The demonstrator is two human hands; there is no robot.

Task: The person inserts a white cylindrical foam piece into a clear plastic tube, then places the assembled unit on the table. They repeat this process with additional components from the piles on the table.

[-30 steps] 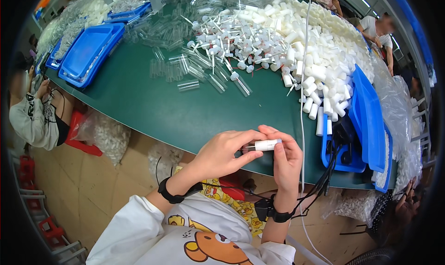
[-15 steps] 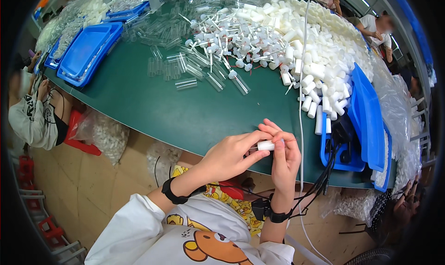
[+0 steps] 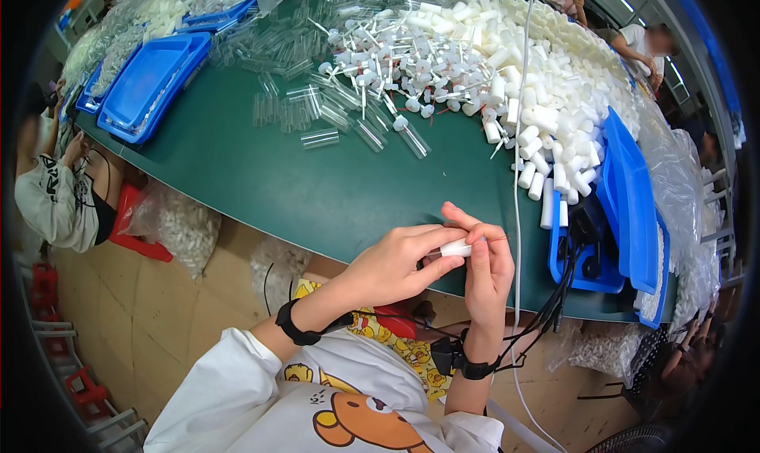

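Note:
At the table's near edge my two hands meet around a small white cylindrical cap (image 3: 455,248). My left hand (image 3: 393,264) pinches it from the left between thumb and fingers; a sliver of clear tube seems to show beside the cap there, mostly hidden by the fingers. From the other side my right hand (image 3: 490,272) closes its thumb and bent fingers on the cap's right end. Farther up the table lie loose clear tubes (image 3: 320,139), a pile of white-stemmed applicators (image 3: 380,71) with translucent stoppers, and a big heap of white caps (image 3: 545,119).
A white cable (image 3: 516,215) hangs just right of my right hand. Blue trays (image 3: 629,207) and black cables (image 3: 564,283) crowd the right edge. More blue trays (image 3: 146,85) sit far left. Other people work around the table. Filled plastic bags (image 3: 186,223) stand on the floor.
Both hands stay nearly in place. The cap is turned slightly between them, and the right fingers have shifted a little on it.

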